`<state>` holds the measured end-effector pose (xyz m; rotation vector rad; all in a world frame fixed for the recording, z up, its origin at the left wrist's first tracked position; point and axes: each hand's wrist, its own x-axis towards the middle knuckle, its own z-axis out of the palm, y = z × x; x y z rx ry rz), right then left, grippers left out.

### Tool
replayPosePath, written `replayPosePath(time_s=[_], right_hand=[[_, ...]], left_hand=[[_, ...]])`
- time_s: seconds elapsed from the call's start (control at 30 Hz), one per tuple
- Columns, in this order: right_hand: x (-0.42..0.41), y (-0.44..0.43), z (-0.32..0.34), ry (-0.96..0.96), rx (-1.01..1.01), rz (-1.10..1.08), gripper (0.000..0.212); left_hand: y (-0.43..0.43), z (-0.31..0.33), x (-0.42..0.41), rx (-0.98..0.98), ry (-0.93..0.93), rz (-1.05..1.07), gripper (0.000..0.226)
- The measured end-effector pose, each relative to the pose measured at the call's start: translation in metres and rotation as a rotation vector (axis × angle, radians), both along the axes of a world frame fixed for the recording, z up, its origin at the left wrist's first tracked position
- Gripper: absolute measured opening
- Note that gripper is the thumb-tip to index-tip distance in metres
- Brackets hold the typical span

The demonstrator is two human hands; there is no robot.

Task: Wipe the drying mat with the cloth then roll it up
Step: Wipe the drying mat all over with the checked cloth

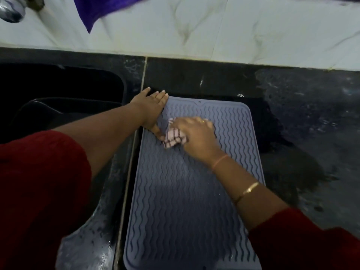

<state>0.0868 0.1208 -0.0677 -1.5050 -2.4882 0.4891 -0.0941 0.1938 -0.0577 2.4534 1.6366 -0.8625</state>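
Observation:
A grey drying mat (187, 201) with wavy ridges lies flat on the dark counter, running from the front edge toward the wall. My right hand (196, 133) presses a crumpled pink-and-white checked cloth (174, 138) onto the mat's far left part and is blurred. My left hand (151, 108) lies flat with fingers spread on the mat's far left corner, its thumb touching the cloth.
A dark sink (58, 102) sits just left of the mat. The black stone counter (311, 123) to the right looks wet. Behind it a white marbled wall (233, 30) carries a hanging purple cloth (101, 8) and a metal tap (12, 10) at top left.

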Motion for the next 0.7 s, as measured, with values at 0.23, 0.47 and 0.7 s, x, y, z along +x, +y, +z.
replayPosePath(time_s=[0.23,0.47,0.7], right_hand=[[0.007,0.029,0.022,0.364,-0.074,-0.094,0.033],[-0.008,0.042,0.003,-0.052,-0.012,-0.187,0.045],[0.022,-0.009,0.014,0.21,-0.252,0.063,0.028]], left_hand=[[-0.003,0.006,0.005,-0.02,0.018,0.022,0.148],[-0.007,0.009,0.008,-0.011,0.041,0.035,0.148],[-0.008,0.008,0.006,0.006,0.025,0.034,0.145]])
